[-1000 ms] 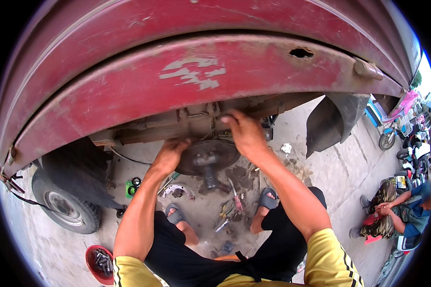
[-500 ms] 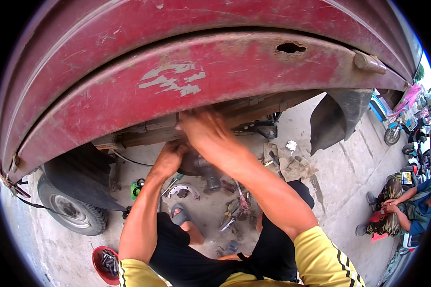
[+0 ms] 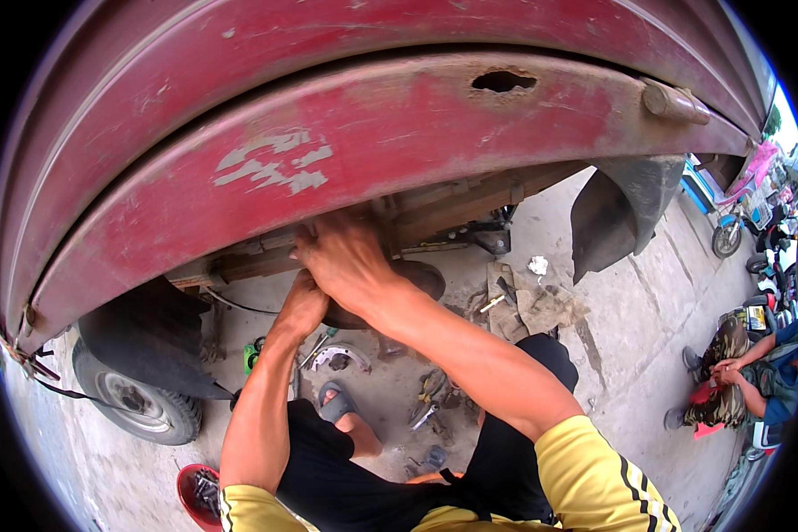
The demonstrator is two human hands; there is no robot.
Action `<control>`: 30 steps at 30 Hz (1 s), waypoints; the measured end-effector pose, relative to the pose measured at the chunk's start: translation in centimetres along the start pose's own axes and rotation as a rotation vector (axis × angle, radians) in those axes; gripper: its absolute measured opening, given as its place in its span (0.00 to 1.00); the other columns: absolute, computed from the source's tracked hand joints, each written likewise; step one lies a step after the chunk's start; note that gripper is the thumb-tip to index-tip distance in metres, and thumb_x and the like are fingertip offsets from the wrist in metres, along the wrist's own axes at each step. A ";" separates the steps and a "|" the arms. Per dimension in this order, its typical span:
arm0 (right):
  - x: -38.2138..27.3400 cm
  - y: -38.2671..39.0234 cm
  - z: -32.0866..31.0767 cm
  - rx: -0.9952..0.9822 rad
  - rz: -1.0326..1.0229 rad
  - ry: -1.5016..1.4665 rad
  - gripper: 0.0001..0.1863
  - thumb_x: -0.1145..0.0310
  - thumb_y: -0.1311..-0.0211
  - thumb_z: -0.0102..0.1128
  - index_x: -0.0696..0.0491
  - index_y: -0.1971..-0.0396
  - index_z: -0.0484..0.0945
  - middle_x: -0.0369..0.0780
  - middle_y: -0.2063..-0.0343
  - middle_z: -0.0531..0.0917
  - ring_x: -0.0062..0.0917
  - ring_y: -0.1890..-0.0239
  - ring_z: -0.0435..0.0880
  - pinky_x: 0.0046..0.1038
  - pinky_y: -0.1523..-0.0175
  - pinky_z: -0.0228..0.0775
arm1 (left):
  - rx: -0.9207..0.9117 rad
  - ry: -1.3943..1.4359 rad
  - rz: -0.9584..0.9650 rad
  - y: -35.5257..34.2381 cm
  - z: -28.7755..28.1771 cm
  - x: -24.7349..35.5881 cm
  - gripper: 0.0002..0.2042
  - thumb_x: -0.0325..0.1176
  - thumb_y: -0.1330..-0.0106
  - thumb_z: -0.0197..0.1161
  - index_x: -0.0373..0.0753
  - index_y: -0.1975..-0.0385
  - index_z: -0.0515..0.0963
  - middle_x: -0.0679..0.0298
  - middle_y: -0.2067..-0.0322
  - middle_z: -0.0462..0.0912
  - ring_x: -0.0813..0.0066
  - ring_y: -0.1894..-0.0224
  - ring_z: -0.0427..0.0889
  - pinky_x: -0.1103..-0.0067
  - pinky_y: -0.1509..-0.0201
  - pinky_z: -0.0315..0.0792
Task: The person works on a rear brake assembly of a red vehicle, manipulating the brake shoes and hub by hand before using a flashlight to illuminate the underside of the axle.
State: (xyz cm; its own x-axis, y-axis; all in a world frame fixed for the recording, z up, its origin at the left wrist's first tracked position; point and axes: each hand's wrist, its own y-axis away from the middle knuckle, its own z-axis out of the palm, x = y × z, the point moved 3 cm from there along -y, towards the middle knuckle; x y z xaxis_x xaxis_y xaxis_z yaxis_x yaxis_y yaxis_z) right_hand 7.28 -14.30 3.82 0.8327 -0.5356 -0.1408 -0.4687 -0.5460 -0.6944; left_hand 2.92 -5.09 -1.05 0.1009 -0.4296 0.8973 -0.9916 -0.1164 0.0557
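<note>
My right hand (image 3: pixel 344 255) reaches in below the red vehicle panel (image 3: pixel 399 142), its fingers bent and partly blurred. What they grip is hidden. Just below and left of it, my left hand (image 3: pixel 303 303) is closed at the left edge of a dark round metal part (image 3: pixel 417 282). Both forearms cover much of that part, which hangs under the vehicle's rusty frame rail (image 3: pixel 452 206). On the ground below lie a curved brake shoe (image 3: pixel 350 356), some pliers (image 3: pixel 433 383) and a shiny tool (image 3: pixel 424 415).
A wheel (image 3: pixel 137 390) and a black mud flap (image 3: pixel 155 332) are at the left, another mud flap (image 3: pixel 616 217) at the right. A red bowl (image 3: pixel 186 483) of metal parts stands lower left. A seated person (image 3: pixel 749 372) and parked motorbikes (image 3: pixel 727 238) are at the far right.
My right hand has moved slightly left and lower. The dark round part, blurred before with a cylinder pointing down, has turned so its broad disc shows right of my hands. The view has shifted a little.
</note>
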 end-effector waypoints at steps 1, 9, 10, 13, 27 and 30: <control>0.3 0.0 0.1 -0.036 0.050 -0.087 0.09 0.72 0.46 0.56 0.60 0.67 0.77 0.50 0.68 0.79 0.41 0.60 0.80 0.38 0.61 0.76 | -0.008 0.013 -0.004 -0.1 0.0 -0.2 0.21 0.39 0.32 0.49 0.26 0.50 0.72 0.44 0.51 0.78 0.64 0.45 0.73 0.73 0.40 0.63; 5.3 3.0 -3.7 -0.357 0.553 -0.217 0.19 0.60 0.34 0.49 0.57 0.52 0.75 0.54 0.59 0.80 0.48 0.54 0.79 0.45 0.49 0.71 | -0.018 0.047 0.017 -0.4 -0.1 -2.4 0.16 0.34 0.35 0.51 0.27 0.57 0.77 0.56 0.60 0.81 0.71 0.55 0.76 0.77 0.46 0.66; 6.3 3.6 -5.1 -0.445 0.690 -0.308 0.19 0.58 0.32 0.47 0.55 0.50 0.75 0.54 0.60 0.81 0.48 0.54 0.78 0.44 0.47 0.69 | -0.059 0.068 -0.042 -0.3 -0.1 -2.4 0.15 0.33 0.36 0.52 0.28 0.57 0.77 0.60 0.64 0.80 0.73 0.58 0.74 0.78 0.48 0.66; 12.1 8.1 -2.6 -0.428 0.718 -0.423 0.21 0.58 0.30 0.46 0.56 0.46 0.73 0.51 0.52 0.79 0.43 0.46 0.76 0.35 0.40 0.64 | -0.071 -0.005 0.020 -1.2 0.3 -3.0 0.14 0.33 0.36 0.52 0.28 0.59 0.77 0.61 0.65 0.79 0.74 0.60 0.73 0.78 0.49 0.65; 14.0 11.9 1.4 -0.179 1.006 -0.852 0.17 0.63 0.30 0.49 0.59 0.51 0.76 0.40 0.56 0.82 0.25 0.55 0.75 0.23 0.46 0.62 | -0.053 0.048 0.017 -0.9 0.1 -2.6 0.13 0.33 0.35 0.51 0.29 0.62 0.76 0.60 0.61 0.80 0.72 0.55 0.73 0.77 0.44 0.63; 14.1 11.4 1.7 -0.157 1.080 -0.892 0.16 0.64 0.30 0.49 0.59 0.52 0.76 0.40 0.57 0.82 0.25 0.56 0.75 0.24 0.46 0.63 | -0.079 0.058 0.022 -1.2 0.2 -3.3 0.13 0.33 0.34 0.51 0.29 0.61 0.77 0.61 0.61 0.80 0.73 0.54 0.73 0.78 0.44 0.63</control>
State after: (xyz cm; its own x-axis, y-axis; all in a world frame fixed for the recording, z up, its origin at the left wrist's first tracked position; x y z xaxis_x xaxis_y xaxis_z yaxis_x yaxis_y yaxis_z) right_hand 14.21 -27.02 -7.32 -0.0763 -0.1812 -0.9805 -0.9658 -0.2312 0.1179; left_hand 3.75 -3.67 -4.18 0.0767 -0.3783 0.9225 -0.9970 -0.0353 0.0684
